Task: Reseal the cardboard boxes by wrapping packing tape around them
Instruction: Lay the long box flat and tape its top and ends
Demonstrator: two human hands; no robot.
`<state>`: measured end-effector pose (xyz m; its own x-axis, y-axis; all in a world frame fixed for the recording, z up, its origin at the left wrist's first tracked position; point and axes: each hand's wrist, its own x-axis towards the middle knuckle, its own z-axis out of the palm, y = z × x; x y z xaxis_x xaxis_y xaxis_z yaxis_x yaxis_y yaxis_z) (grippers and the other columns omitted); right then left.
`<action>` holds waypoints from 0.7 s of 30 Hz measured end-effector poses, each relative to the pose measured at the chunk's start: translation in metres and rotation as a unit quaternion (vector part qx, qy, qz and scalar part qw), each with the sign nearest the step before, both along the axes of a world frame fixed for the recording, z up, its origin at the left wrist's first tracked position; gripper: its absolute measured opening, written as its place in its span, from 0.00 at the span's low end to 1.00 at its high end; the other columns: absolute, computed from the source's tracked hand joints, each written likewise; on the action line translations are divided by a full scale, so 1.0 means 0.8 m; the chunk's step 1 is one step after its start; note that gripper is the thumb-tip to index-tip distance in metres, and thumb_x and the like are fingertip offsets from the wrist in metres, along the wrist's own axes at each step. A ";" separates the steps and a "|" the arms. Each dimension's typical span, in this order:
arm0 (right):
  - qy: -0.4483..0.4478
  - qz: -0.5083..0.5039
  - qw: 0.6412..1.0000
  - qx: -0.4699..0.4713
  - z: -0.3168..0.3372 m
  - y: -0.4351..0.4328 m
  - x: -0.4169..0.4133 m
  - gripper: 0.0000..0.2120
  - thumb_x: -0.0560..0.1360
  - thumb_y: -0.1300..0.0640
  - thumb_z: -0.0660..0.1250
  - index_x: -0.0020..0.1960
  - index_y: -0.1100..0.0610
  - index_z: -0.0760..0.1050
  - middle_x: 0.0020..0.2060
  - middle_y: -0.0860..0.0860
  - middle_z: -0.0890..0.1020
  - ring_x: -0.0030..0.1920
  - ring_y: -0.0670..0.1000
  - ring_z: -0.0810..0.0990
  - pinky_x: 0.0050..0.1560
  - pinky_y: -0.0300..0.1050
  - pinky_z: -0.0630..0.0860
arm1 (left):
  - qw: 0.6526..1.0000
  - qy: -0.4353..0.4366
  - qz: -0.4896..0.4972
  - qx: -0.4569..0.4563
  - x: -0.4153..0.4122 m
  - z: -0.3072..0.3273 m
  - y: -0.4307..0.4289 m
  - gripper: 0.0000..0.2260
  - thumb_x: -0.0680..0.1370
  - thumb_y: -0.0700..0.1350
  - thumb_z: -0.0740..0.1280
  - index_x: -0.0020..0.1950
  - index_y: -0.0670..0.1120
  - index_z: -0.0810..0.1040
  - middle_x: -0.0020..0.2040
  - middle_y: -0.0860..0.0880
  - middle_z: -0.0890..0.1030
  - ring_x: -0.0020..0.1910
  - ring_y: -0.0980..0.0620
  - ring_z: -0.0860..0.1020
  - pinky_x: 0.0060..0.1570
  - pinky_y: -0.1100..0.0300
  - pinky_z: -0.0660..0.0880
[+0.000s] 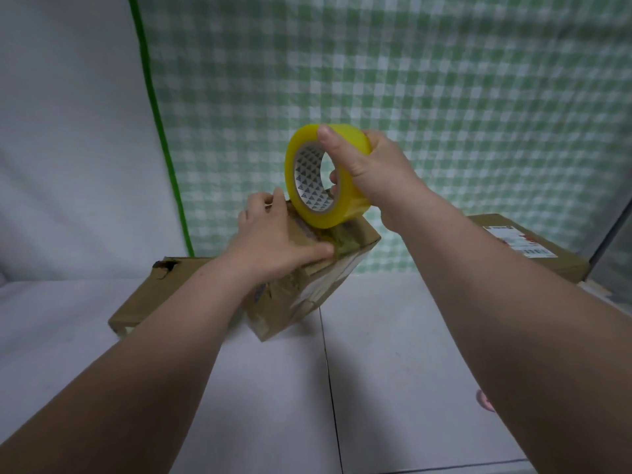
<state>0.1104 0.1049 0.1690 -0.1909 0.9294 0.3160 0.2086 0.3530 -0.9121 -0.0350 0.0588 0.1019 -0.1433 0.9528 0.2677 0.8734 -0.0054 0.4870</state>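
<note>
Both bare forearms reach forward from the lower corners. The left hand [273,241] lies palm down, fingers curled over the far edge of the box [325,285], thumb pressed along its near side. The right hand [372,169], raised higher, grips the roll [345,206]: thumb on the outer rim, fingers hooked through the core.

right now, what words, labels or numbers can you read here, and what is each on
On the right box, a label: print and red marks, too blurred to read.
On the tape roll core: a triangle pattern only, no words.
On the tilted box: nothing legible.
</note>
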 end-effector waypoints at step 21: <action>0.094 0.016 0.994 -0.051 0.012 -0.006 0.022 0.12 0.75 0.43 0.67 0.41 0.51 0.73 0.44 0.52 0.81 0.47 0.52 0.82 0.54 0.53 0.79 | 0.997 0.003 -0.065 -0.032 0.041 0.017 0.003 0.28 0.60 0.54 0.74 0.55 0.49 0.67 0.55 0.51 0.63 0.47 0.57 0.70 0.38 0.63 0.72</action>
<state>0.1283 0.0999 0.1783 -0.1665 0.9532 0.2524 0.0210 0.2593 -0.9656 -0.0023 0.0612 0.1156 -0.0163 0.9783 0.2067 0.8706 -0.0877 0.4841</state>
